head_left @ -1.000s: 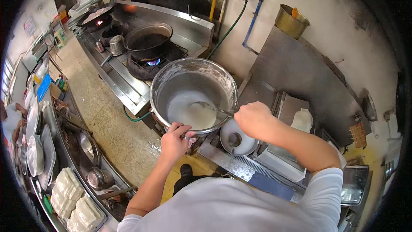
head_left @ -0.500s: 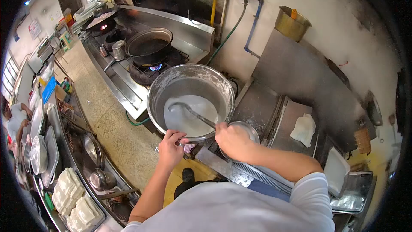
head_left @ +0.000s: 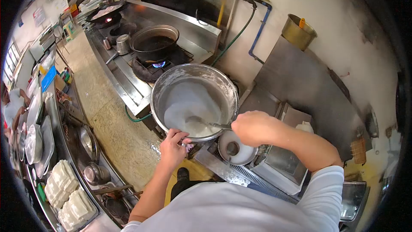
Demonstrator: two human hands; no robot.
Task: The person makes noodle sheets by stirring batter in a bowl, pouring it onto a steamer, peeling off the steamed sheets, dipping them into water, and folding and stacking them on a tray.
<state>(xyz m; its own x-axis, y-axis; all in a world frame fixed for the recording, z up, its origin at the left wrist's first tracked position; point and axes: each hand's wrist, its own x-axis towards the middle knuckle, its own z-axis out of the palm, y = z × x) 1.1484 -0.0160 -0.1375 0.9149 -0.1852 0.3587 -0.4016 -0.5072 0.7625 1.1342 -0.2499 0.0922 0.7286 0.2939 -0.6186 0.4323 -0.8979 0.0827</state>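
Note:
A large steel basin (head_left: pixel 226 91) holds thin white liquid (head_left: pixel 182 99). My left hand (head_left: pixel 172 148) is closed on the basin's near rim, steadying its left side. In a closed grip, my right hand (head_left: pixel 254 127) holds the handle of a ladle (head_left: pixel 220 126) above the near right rim. The ladle's head is in the liquid near the basin's front and looks blurred. Just under my right hand sits a smaller metal bowl (head_left: pixel 243 154) with white liquid and a dark round spot in it.
Behind the basin, a dark pot (head_left: pixel 155 43) stands over a lit blue flame (head_left: pixel 159 64). A farther wok (head_left: pixel 105 13) is also on the stove. Trays of white slabs (head_left: pixel 64 180) lie at lower left. Another person (head_left: pixel 15 103) is at the far left.
The ladle's head has swept from the basin's left middle toward me and to the right. My right hand has moved right, uncovering more of the small bowl. My left hand stays at the rim.

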